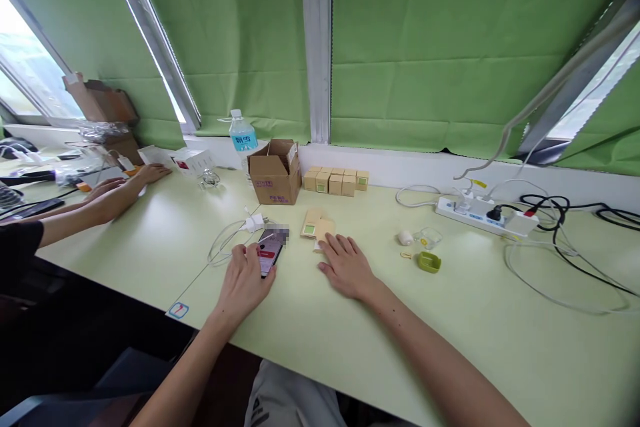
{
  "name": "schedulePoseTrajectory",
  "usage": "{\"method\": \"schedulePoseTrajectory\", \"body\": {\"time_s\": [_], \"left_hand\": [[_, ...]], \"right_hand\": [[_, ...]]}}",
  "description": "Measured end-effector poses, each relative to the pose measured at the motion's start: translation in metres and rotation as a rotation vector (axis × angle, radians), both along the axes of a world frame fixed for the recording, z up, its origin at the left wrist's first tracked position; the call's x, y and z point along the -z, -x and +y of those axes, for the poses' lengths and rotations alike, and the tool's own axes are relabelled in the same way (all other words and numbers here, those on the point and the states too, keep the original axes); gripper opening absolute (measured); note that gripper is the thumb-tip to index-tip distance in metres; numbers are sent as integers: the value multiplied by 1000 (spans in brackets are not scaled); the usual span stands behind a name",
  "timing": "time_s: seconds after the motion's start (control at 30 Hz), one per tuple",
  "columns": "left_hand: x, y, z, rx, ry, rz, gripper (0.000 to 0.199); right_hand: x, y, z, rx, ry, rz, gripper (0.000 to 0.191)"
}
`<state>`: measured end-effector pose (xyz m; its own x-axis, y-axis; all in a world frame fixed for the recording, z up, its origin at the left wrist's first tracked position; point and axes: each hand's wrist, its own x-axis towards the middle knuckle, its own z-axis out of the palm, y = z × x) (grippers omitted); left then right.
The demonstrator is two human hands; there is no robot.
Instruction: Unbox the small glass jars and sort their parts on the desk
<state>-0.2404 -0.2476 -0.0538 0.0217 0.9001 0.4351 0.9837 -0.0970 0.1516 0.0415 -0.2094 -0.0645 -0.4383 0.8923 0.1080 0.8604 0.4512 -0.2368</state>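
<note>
My left hand (pixel 246 280) rests over the left edge of a phone (pixel 271 251) lying on the table, its fingers reaching onto the lit screen. Flat on the table, my right hand (pixel 345 265) has its fingers stretched out, the tips touching flattened kraft cardboard pieces (pixel 311 221). One piece bears a small green label. Just beyond the phone lie a white charger plug (pixel 254 222) and its coiled cable. To the right of my right hand are a small white rounded item (pixel 405 237), a clear plastic case (pixel 430 236) and a green case (pixel 429 262).
An open cardboard box (pixel 275 172) stands near the wall, with a water bottle (pixel 243 137) behind it. Several small kraft boxes (pixel 336 181) form rows beside it. A power strip (pixel 485 215) with tangled cables lies at right. Another person's arms (pixel 110 201) reach in at left.
</note>
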Motion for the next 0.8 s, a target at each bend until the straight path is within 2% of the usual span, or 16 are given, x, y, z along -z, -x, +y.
{"method": "schedulePoseTrajectory", "body": {"time_s": [0.23,0.33,0.43,0.53,0.63,0.7,0.8], "left_hand": [[-16,-7,-16,-66,101,170,58],[-35,-17,-29,-55,119,242,61],[-62,-38,-27,69,56,238,55],[-87,-72,9,207,12,244,42],[-103,-113,73,298,-26,222,41],[-106,-141,120,332,4,211,44],[-102,-177,180,348,76,205,58]], "right_hand": [[0,1,-3,-2,-46,16,63],[-2,0,-5,-16,-61,44,65],[-4,-2,-10,-38,-95,70,68],[-6,-9,-24,-59,-155,84,69],[-8,-21,-48,-112,-222,93,63],[-8,-30,-66,-163,-239,124,55],[-8,-40,-85,-217,-215,197,44]]}}
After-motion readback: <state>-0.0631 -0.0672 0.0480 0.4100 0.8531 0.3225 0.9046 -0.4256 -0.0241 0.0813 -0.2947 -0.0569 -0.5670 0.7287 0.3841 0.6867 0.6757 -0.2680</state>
